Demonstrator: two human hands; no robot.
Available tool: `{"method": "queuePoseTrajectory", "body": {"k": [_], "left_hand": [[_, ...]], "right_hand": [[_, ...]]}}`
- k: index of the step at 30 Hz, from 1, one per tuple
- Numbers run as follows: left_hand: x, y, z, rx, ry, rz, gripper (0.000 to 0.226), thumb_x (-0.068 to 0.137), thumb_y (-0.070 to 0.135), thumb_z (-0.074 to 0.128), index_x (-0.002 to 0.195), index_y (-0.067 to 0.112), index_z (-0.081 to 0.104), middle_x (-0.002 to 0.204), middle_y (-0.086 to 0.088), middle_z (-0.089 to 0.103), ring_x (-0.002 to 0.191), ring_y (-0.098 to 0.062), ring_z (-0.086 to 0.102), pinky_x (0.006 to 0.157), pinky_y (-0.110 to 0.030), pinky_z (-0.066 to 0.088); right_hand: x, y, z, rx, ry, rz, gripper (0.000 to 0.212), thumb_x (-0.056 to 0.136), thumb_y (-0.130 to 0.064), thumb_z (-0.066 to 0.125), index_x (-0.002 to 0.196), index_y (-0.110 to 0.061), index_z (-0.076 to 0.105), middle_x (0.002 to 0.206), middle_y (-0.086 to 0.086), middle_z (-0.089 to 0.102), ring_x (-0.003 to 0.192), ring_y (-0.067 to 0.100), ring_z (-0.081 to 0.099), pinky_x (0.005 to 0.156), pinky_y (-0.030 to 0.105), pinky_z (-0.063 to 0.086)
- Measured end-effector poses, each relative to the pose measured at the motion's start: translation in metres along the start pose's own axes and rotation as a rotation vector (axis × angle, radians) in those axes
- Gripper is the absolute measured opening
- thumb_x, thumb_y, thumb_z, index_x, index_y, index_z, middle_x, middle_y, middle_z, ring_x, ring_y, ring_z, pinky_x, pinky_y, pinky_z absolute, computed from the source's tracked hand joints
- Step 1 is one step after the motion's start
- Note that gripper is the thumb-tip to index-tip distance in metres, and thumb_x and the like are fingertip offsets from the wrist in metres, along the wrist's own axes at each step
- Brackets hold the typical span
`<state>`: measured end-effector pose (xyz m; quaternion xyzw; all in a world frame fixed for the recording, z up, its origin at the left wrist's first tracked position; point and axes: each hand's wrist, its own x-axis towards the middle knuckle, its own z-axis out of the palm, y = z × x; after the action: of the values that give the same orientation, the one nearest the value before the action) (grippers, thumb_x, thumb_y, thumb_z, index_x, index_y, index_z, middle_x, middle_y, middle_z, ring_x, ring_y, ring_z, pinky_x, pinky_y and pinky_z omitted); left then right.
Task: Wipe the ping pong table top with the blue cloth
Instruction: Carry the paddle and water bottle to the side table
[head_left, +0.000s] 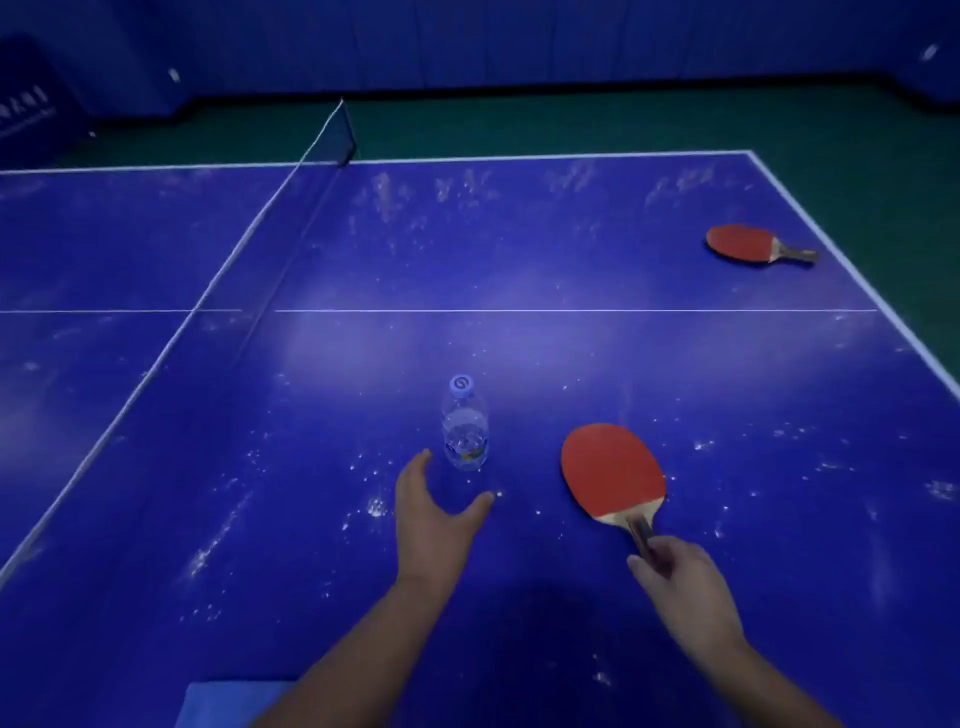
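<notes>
- Head view: the left hand (434, 512) is spread wide, thumb and fingers apart, just short of the water bottle (465, 426) and holding nothing; it looks set to close round it.
- The right hand (675, 582) pinches the handle of the near paddle (613, 475), whose red face lies flat on the table top (519, 270).
- The step in hand seems to be clearing the surface before wiping. The bottle should be taken low on its body, since it is tall, narrow and upright, and lifted rather than dragged.
- The blue cloth (228, 704) lies at the near edge, partly under the left forearm, untouched.
- The bottle is clear ribbed plastic with a pale cap; the top is smooth, glossy and flecked with white marks. A second paddle (753, 244) rests far right, beside the white border line.
</notes>
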<state>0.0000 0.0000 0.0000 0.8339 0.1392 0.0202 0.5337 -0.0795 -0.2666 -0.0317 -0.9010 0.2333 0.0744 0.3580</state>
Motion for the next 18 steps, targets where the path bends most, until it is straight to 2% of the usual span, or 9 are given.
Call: {"method": "queuePoseTrajectory", "body": {"k": [3,5,7,9,12,15,18], "left_hand": [[0.034,0.009,0.025,-0.007,0.066,-0.057,0.110,0.067,0.040,0.090,0.154,0.024,0.024,0.159,0.007,0.024,0.146,-0.011,0.022,0.116,-0.030,0.026],[0.054,0.012,0.040,-0.004,0.097,-0.097,0.119,0.063,0.040,0.092,0.156,0.022,0.020,0.161,0.005,0.019,0.149,-0.013,0.017,0.120,-0.037,0.025],[0.068,0.006,0.051,-0.019,0.111,-0.109,0.124,0.060,0.042,0.093,0.156,0.023,0.018,0.162,0.005,0.018,0.149,-0.014,0.017,0.120,-0.041,0.026],[0.078,0.004,0.060,-0.044,0.120,-0.107,0.126,0.057,0.044,0.093,0.156,0.026,0.019,0.161,0.005,0.020,0.148,-0.015,0.022,0.117,-0.038,0.030],[0.088,0.002,0.071,-0.092,0.147,-0.122,0.121,0.056,0.046,0.092,0.154,0.028,0.025,0.157,0.005,0.030,0.142,-0.015,0.034,0.113,-0.043,0.039],[0.093,0.001,0.077,-0.102,0.188,-0.095,0.108,0.058,0.044,0.093,0.148,0.030,0.035,0.149,0.012,0.042,0.131,-0.007,0.043,0.106,-0.034,0.044],[0.096,0.001,0.081,-0.088,0.186,-0.084,0.090,0.061,0.040,0.092,0.137,0.033,0.045,0.133,0.015,0.053,0.119,-0.010,0.055,0.095,-0.028,0.049]], "right_hand": [[0.028,0.006,0.003,-0.101,-0.007,0.058,0.037,0.090,-0.046,0.068,0.110,-0.015,0.065,0.092,0.000,0.061,0.081,0.017,0.060,0.061,0.032,0.049],[0.037,0.008,0.006,-0.109,-0.014,0.098,0.038,0.085,-0.051,0.070,0.103,-0.019,0.061,0.093,-0.001,0.058,0.085,0.018,0.058,0.066,0.038,0.053],[0.041,0.011,0.011,-0.097,-0.013,0.135,0.041,0.082,-0.054,0.074,0.101,-0.024,0.053,0.098,-0.006,0.054,0.090,0.017,0.055,0.071,0.041,0.054],[0.046,0.014,0.014,-0.108,-0.020,0.155,0.048,0.079,-0.056,0.076,0.106,-0.028,0.049,0.101,-0.008,0.049,0.095,0.016,0.053,0.073,0.039,0.052],[0.052,0.016,0.016,-0.123,-0.034,0.161,0.051,0.078,-0.056,0.077,0.110,-0.025,0.051,0.102,-0.008,0.048,0.097,0.015,0.051,0.074,0.036,0.051],[0.057,0.018,0.017,-0.115,-0.052,0.179,0.049,0.082,-0.053,0.075,0.114,-0.024,0.053,0.106,-0.006,0.050,0.098,0.015,0.051,0.076,0.036,0.051],[0.059,0.019,0.016,-0.101,-0.080,0.202,0.042,0.086,-0.050,0.072,0.112,-0.024,0.052,0.106,-0.006,0.050,0.095,0.014,0.052,0.075,0.035,0.051]]}}
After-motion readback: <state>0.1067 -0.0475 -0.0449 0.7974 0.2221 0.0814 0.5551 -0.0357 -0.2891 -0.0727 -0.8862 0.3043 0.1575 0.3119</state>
